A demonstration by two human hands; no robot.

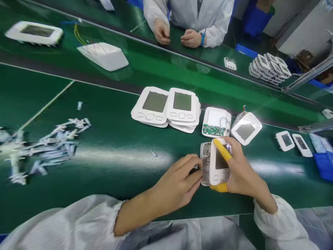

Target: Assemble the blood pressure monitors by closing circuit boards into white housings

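Note:
My right hand (240, 168), with yellow covers on its thumb and one finger, grips a white front cover (215, 168) with a dark screen and outlined buttons. The cover is tilted, partly over an open white housing (206, 163) whose inside shows on the left. Curled fingers of my left hand (182, 178) press against that housing's left edge. Just behind stands another open housing (214, 116) with a green circuit board and a thin wire. To its right, a white screen unit (246, 128) leans with coloured wires at its top.
Stacked white screen covers (182, 104) lie behind my hands. Small white plastic pieces (57, 146) are scattered at left. A green conveyor belt (161, 74) crosses behind, carrying a white casing (105, 57). Across it are a co-worker's hands (191, 38) and piled units (270, 67).

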